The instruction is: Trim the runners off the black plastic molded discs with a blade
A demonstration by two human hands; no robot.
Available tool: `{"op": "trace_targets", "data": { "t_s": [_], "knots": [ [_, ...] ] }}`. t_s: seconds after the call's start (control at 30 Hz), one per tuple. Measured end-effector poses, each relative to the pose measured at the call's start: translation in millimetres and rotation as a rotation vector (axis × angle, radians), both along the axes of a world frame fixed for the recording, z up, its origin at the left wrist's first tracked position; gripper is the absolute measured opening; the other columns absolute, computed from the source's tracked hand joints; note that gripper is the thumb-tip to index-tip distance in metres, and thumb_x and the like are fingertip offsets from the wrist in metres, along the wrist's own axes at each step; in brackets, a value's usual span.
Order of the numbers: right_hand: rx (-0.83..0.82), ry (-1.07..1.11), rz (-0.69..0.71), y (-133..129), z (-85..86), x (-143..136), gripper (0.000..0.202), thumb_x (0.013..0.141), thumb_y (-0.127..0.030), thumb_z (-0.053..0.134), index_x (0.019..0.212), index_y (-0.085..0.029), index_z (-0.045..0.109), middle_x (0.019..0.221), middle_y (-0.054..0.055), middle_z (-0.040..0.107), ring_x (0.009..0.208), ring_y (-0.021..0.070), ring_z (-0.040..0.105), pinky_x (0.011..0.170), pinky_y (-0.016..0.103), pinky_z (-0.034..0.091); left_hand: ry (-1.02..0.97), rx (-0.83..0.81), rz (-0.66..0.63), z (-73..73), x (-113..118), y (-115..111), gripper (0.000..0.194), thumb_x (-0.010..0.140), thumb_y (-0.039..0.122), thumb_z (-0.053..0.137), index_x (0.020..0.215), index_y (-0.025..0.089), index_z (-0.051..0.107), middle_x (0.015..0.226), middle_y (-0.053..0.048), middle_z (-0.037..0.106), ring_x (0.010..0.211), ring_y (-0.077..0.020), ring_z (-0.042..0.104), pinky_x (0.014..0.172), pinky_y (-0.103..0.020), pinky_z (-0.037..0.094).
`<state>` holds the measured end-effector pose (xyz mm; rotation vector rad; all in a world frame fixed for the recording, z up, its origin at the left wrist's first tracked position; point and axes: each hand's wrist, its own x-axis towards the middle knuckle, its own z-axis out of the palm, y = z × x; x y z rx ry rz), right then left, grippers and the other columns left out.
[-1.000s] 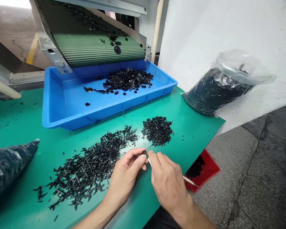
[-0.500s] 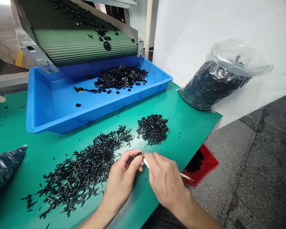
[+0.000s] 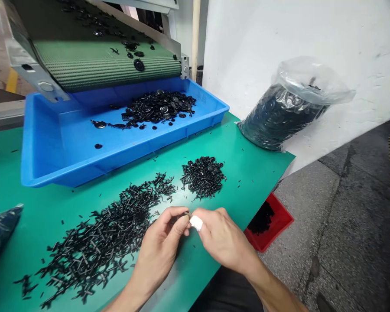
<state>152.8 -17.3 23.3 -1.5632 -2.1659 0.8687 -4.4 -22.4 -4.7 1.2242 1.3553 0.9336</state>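
We pinch a small black plastic piece (image 3: 186, 214) between the thumb and fingertips of our left hand (image 3: 162, 247), low over the front of the green table (image 3: 247, 164), while our right hand (image 3: 222, 240) closes around a small white-tipped tool (image 3: 196, 222) whose tip meets the piece where the two hands come together. Just beyond our left hand spreads a long heap of black sprue sticks (image 3: 110, 234), and beside its far end sits a smaller, tighter pile of black parts (image 3: 203, 177). Farther back a blue tray (image 3: 52, 164) holds a scatter of black round parts (image 3: 156, 106) under the end of a green conveyor belt (image 3: 100, 65). A clear plastic bag (image 3: 289, 108) packed with black parts lies at the table's right corner against the white wall, and a red bin (image 3: 269, 223) rests on the floor below the table's edge.
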Motion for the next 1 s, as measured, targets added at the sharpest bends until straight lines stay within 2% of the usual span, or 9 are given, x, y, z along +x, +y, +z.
{"op": "trace_targets", "data": {
  "t_s": [0.1,0.2,0.3,0.4,0.53,0.63,0.87,0.93,1.0],
  "knots": [
    [-0.084,0.086,-0.017,10,1.9,9,0.023,0.081,-0.003,0.043,0.069,-0.020,0.052,0.058,-0.006,0.053,0.056,0.0093,0.044,0.057,0.023,0.026,0.005,-0.023,0.001,1.7,0,0,0.029,0.086,0.046,0.059,0.099,0.020,0.063,0.072,-0.001,0.064,0.067,-0.0182,0.057,0.064,-0.030,0.046],
    [-0.108,0.120,-0.079,19,2.5,23,0.024,0.080,-0.002,0.041,0.072,-0.019,0.056,0.058,-0.005,0.055,0.054,0.0087,0.046,0.055,0.022,0.028,-0.076,-0.059,0.048,4.2,2,1,0.027,0.087,0.046,0.060,0.097,0.021,0.061,0.074,0.000,0.062,0.062,-0.0156,0.053,0.061,-0.028,0.044],
    [0.038,0.034,-0.212,34,0.7,45,0.027,0.086,-0.006,0.040,0.087,-0.020,0.063,0.070,-0.002,0.063,0.062,0.0108,0.053,0.059,0.022,0.032,-0.245,-0.110,0.113,6.0,3,2,0.019,0.087,0.039,0.062,0.094,0.021,0.062,0.074,0.001,0.061,0.058,-0.0124,0.047,0.055,-0.025,0.039],
    [0.228,-0.098,-0.343,57,-4.3,62,0.033,0.089,-0.007,0.041,0.104,-0.019,0.066,0.092,0.004,0.067,0.081,0.0151,0.059,0.070,0.024,0.037,-0.409,-0.143,0.145,8.4,3,4,0.011,0.085,0.032,0.064,0.089,0.021,0.064,0.086,-0.002,0.065,0.057,-0.0105,0.045,0.051,-0.023,0.036],
    [0.233,-0.195,-0.277,74,-9.2,65,0.041,0.088,-0.006,0.043,0.118,-0.022,0.066,0.103,0.006,0.067,0.090,0.0172,0.061,0.075,0.025,0.040,-0.497,-0.189,0.213,14.6,0,8,0.010,0.080,0.028,0.067,0.086,0.020,0.068,0.082,-0.002,0.063,0.054,-0.0096,0.043,0.046,-0.022,0.036],
    [0.205,-0.199,-0.249,62,-11.0,59,0.040,0.089,-0.007,0.043,0.117,-0.024,0.066,0.101,0.005,0.066,0.089,0.0177,0.062,0.075,0.025,0.042,-0.533,-0.238,0.243,18.6,0,10,0.017,0.076,0.032,0.071,0.084,0.017,0.070,0.076,-0.002,0.060,0.053,-0.0099,0.041,0.042,-0.021,0.036],
    [0.136,-0.010,-0.157,25,-12.8,55,0.047,0.088,-0.003,0.040,0.125,-0.022,0.060,0.111,0.005,0.065,0.100,0.0185,0.062,0.083,0.027,0.044,-0.560,-0.243,0.237,20.3,1,13,0.026,0.078,0.038,0.075,0.073,0.015,0.064,0.072,0.000,0.054,0.053,-0.0066,0.038,0.040,-0.014,0.034],
    [0.140,-0.011,-0.192,20,-10.7,58,0.044,0.088,-0.002,0.040,0.121,-0.020,0.061,0.108,0.005,0.065,0.096,0.0181,0.061,0.081,0.028,0.044,-0.594,-0.272,0.225,20.7,1,13,0.024,0.077,0.036,0.077,0.080,0.015,0.065,0.066,0.002,0.050,0.050,-0.0052,0.034,0.039,-0.013,0.031],
    [0.136,-0.036,-0.222,13,-8.4,60,0.033,0.089,-0.004,0.042,0.106,-0.020,0.065,0.100,0.003,0.064,0.087,0.0166,0.060,0.074,0.027,0.042,-0.621,-0.317,0.212,21.8,1,13,0.025,0.076,0.034,0.078,0.089,0.016,0.067,0.065,0.003,0.050,0.048,-0.0045,0.031,0.037,-0.012,0.027]
  ]
}}
